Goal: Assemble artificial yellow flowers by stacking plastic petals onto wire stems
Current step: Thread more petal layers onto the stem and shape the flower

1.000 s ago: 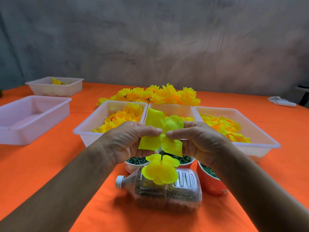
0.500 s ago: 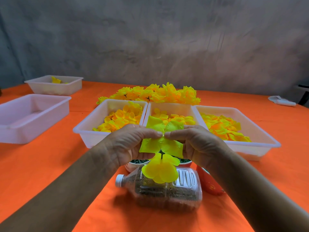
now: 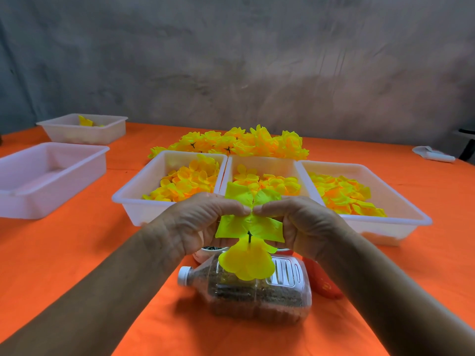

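Petals (image 3: 247,262) of one layer already sit on the wire stem (image 3: 249,236) while left hand (image 3: 198,223) and right hand (image 3: 305,224) pinch a larger petal piece (image 3: 248,215) over its tip, finished flowers (image 3: 239,143) heaped toward the table's far edge, trays (image 3: 133,209) not yet emptied.

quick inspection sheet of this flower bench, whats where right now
surface: orange table
job's things: large petal layer pinched above the stem; smaller petal layer already on it; three petal trays; finished flowers behind
clutter: lying bottle; two side trays; cups, mostly hidden
hands: left hand and right hand both pinch the large layer
cables: nothing seen
surroundings: grey wall
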